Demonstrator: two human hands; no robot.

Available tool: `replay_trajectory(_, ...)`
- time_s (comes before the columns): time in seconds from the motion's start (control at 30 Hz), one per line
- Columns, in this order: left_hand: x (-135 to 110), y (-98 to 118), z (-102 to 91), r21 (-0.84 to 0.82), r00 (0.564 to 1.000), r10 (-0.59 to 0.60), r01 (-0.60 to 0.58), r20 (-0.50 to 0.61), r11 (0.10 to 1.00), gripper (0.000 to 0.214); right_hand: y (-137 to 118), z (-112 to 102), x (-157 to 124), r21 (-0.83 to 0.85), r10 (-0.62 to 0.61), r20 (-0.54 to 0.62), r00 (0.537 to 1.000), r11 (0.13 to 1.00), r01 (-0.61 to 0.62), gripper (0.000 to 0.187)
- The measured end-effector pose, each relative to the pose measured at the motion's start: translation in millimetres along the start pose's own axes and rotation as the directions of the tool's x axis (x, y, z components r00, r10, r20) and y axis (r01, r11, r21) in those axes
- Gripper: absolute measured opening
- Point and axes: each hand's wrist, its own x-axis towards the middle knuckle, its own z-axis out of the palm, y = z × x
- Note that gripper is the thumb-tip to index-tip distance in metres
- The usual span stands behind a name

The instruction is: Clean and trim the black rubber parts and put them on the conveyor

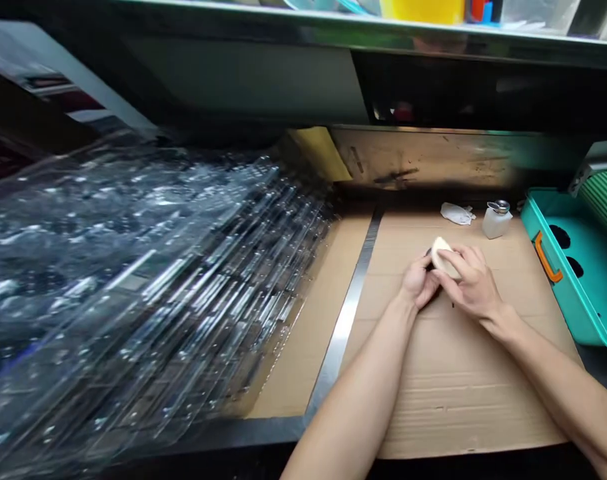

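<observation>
— Pad [443, 259] dead centre, folks! Pale cream, smooth, a rounded oval shape, held up just off the cardboard sheet [463, 380] between both hands!

— How's that grip looking?

— Narrow and closed on it from two sides. The left hand [417, 283] cups the lower left end with its fingers curled in, while the right hand [470, 283] lies over the top, its fingers [456, 262] stretched across the pale face.

— Any marks on that surface?

— None I can call from here, since fingers cover a good part of it. There's a small dark bit at the left end, right by the left hand, but it's too small to say whether it belongs to the pad.

— And around them?

— Just ahead on the cardboard, a crumpled white tissue [456, 214] and a small frosted bottle with a metal cap [497, 221]. Off to the right, a teal plastic tray [568, 267] with an orange handle [546, 257]. To the left, a steel strip [340, 333] runs along the cardboard, and past it a big heap of clear plastic sheets [148, 280] spreads across the worktop [208, 433]. Up above, a yellow container [423, 10] stands on a shelf [303, 33].
</observation>
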Motion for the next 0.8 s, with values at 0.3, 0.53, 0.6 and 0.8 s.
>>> replay_trajectory(0.3, 7, 1, 4.4, -0.184, 0.98, -0.15, 0.172, 0.13, 0.968, 0.034, 47, 44, -15, -0.189, 0.079, -0.043, 0.996, 0.978, -0.086, 0.039)
replay_trajectory(0.53, 12, -3, 2.6, -0.18, 0.986, -0.13, 0.147, 0.099, 0.973, 0.034, 37, 55, -13, -0.296, 0.074, -0.047, 0.996, 0.951, -0.084, 0.039)
replay_trajectory(0.6, 14, -3, 3.2, -0.18, 0.981, -0.164, 0.181, 0.108, 0.967, 0.037, 41, 57, -13, -0.293, 0.034, 0.003, 0.999, 0.955, -0.031, 0.039)
replay_trajectory(0.8, 23, 0, 6.5, -0.152, 0.989, -0.12, 0.133, 0.089, 0.979, 0.038, 55, 73, -2, -0.297, 0.126, -0.118, 0.985, 0.942, -0.156, 0.041)
